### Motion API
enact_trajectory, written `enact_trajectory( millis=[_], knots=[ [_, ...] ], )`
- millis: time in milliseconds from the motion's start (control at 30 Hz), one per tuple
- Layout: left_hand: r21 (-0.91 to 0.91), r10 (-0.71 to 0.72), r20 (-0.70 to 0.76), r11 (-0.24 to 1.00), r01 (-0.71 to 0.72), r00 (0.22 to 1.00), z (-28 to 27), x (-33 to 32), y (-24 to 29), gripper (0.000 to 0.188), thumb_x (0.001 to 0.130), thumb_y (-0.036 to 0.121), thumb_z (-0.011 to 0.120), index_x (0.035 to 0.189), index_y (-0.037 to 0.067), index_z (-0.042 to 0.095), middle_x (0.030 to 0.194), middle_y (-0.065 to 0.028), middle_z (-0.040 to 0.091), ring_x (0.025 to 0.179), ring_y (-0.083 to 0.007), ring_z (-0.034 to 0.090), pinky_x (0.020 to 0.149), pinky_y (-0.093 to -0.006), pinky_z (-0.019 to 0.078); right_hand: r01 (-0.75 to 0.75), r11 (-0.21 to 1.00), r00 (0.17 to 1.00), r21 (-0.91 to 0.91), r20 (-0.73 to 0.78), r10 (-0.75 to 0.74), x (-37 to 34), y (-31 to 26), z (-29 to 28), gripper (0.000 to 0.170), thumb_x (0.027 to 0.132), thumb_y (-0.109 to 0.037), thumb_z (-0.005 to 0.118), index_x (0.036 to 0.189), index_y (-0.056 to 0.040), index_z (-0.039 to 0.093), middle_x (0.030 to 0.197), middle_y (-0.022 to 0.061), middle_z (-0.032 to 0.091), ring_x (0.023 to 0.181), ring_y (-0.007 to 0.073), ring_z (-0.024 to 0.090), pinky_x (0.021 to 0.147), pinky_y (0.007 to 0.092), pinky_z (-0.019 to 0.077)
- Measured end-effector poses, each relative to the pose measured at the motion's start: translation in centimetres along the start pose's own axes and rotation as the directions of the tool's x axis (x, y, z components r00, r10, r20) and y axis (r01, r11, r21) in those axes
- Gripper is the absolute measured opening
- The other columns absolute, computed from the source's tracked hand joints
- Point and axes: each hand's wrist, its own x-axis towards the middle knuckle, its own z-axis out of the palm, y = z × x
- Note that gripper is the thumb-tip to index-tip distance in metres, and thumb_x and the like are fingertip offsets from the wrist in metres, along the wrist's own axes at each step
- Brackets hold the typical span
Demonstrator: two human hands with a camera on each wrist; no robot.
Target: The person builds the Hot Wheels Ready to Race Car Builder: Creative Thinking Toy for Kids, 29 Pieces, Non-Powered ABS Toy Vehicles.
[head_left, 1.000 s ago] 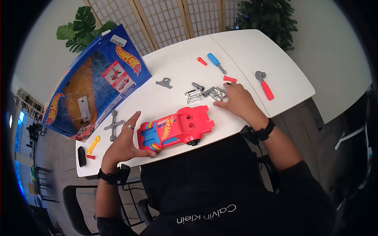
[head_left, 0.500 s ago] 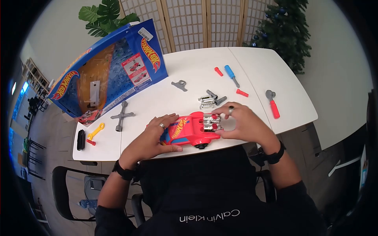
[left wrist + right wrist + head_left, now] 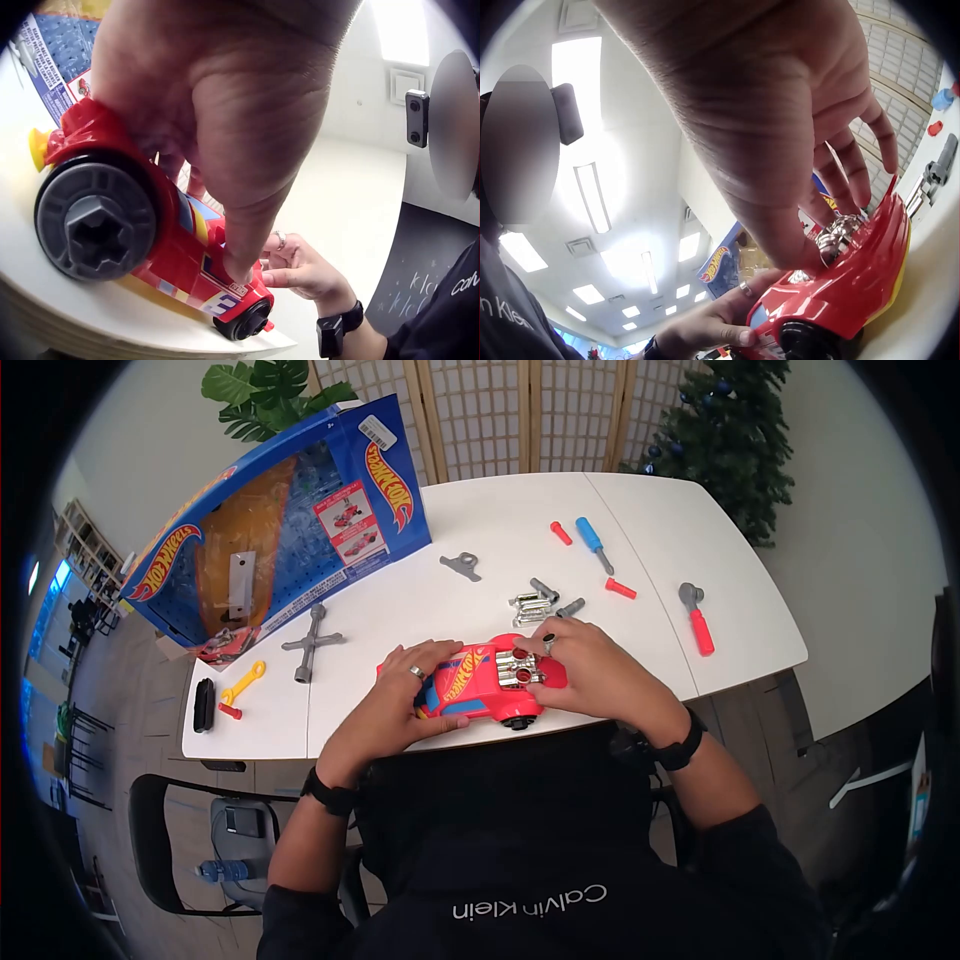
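Observation:
A red and blue toy car [image 3: 462, 675] lies along the table's near edge, its big grey-hubbed wheel [image 3: 94, 225] close in the left wrist view. My left hand [image 3: 392, 695] grips the car's body at one end, thumb on the near side and fingers over the top. On the other end sits a chrome toy engine [image 3: 514, 667] with red round tops. My right hand [image 3: 605, 672] holds that engine between thumb and fingers. Seen from the right wrist, the fingertips are right at the chrome engine [image 3: 840, 236], low against the red body [image 3: 855, 277].
Beyond the car lie silver pipe pieces [image 3: 528, 608], grey bolts [image 3: 571, 608], a grey bracket [image 3: 461, 566], red bolts [image 3: 620, 589] and a blue screwdriver [image 3: 594, 545]. A red-handled ratchet [image 3: 698, 625] is right. Left are a cross wrench [image 3: 313, 643], yellow wrench [image 3: 243, 683] and display box [image 3: 360, 575].
My right hand has brought the chrome engine from the loose parts onto the car. My left hand has moved from beside the car to grip it.

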Motion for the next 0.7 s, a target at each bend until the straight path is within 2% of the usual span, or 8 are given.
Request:
enact_trajectory(
  millis=[133,333,400,433,467,533,567,700],
  knots=[
    [-0.002,-0.012,-0.015,1.0,0.012,1.0,0.0,-0.1,0.2,0.089,0.084,0.044,0.089,0.155,0.009,0.05,0.155,-0.0189,0.054,0.148,-0.0389,0.048,0.129,-0.0621,0.0213,-0.006,1.0,1.0,0.008,-0.004,0.006,-0.1,-0.1,0.0,0.059,0.088,-0.028,0.082,0.139,-0.0009,0.07,0.122,0.0162,0.069,0.111,0.0326,0.067,0.099,0.0399,0.0549],
    [0.017,-0.027,-0.018,1.0,0.027,0.999,0.1,-0.2,0.5,0.092,0.081,0.041,0.091,0.157,0.01,0.049,0.155,-0.0196,0.055,0.148,-0.0393,0.048,0.129,-0.0584,0.0225,0.032,0.999,0.998,0.043,-0.064,-0.029,-1.1,1.4,0.5,0.05,0.103,-0.029,0.07,0.146,-0.0036,0.065,0.123,0.016,0.066,0.119,0.0295,0.063,0.105,0.0413,0.0505],
    [0.023,-0.006,-0.034,1.0,0.007,0.999,0.3,-0.2,0.1,0.092,0.081,0.041,0.091,0.156,0.01,0.049,0.155,-0.02,0.055,0.148,-0.0392,0.048,0.129,-0.0584,0.0228,0.06,0.969,0.969,0.241,-0.248,0.001,-1.5,3.0,-0.3,0.044,0.106,-0.028,0.064,0.143,-0.0041,0.066,0.12,0.0161,0.064,0.113,0.0315,0.063,0.1,0.0403,0.0518],
    [0.026,0.0,-0.04,1.0,0.001,0.999,0.3,-0.3,0.1,0.092,0.081,0.041,0.092,0.156,0.01,0.049,0.155,-0.0196,0.055,0.148,-0.0389,0.048,0.129,-0.0584,0.0231,-0.069,0.955,0.961,0.288,-0.237,0.141,-1.5,3.5,-1.5,0.041,0.106,-0.023,0.063,0.144,-0.0081,0.066,0.121,0.0158,0.064,0.115,0.0326,0.063,0.101,0.0405,0.0514],
    [0.031,0.005,-0.044,1.0,-0.004,0.999,0.3,-0.4,0.2,0.092,0.081,0.04,0.092,0.156,0.01,0.048,0.155,-0.0192,0.055,0.148,-0.0387,0.048,0.129,-0.0584,0.0233,-0.093,0.977,0.94,0.191,-0.306,0.149,-1.6,5.0,-1.7,0.039,0.104,-0.019,0.064,0.142,-0.01,0.068,0.122,0.014,0.063,0.116,0.0333,0.063,0.102,0.0412,0.052],
    [0.022,0.006,-0.047,1.0,-0.005,0.999,0.3,-0.4,0.3,0.09,0.082,0.04,0.091,0.156,0.009,0.049,0.155,-0.0202,0.055,0.147,-0.0392,0.049,0.129,-0.0595,0.0227,-0.242,0.97,0.939,-0.009,-0.256,0.231,-1.8,7.1,-2.4,0.04,0.099,-0.014,0.07,0.139,-0.0117,0.07,0.121,0.0127,0.064,0.115,0.0328,0.064,0.101,0.0423,0.0535],
    [0.017,0.006,-0.049,1.0,-0.005,0.999,0.3,-0.3,0.4,0.089,0.082,0.04,0.09,0.155,0.009,0.05,0.154,-0.0213,0.056,0.147,-0.0397,0.049,0.129,-0.0605,0.0221,-0.246,0.969,0.937,-0.009,-0.259,0.235,-1.7,8.0,-2.0,0.04,0.099,-0.014,0.07,0.139,-0.0117,0.07,0.121,0.0127,0.064,0.115,0.0328,0.064,0.101,0.0423,0.0535],
    [0.009,0.008,-0.048,1.0,-0.008,0.999,0.4,-0.2,0.2,0.088,0.083,0.041,0.09,0.155,0.009,0.05,0.153,-0.0209,0.056,0.146,-0.0396,0.05,0.129,-0.0608,0.022,-0.081,0.992,0.984,-0.097,-0.166,0.064,-1.0,10.1,-0.5,0.042,0.092,-0.006,0.075,0.134,-0.0092,0.072,0.114,0.0133,0.066,0.109,0.0319,0.067,0.098,0.0425,0.0555]
  ],
)
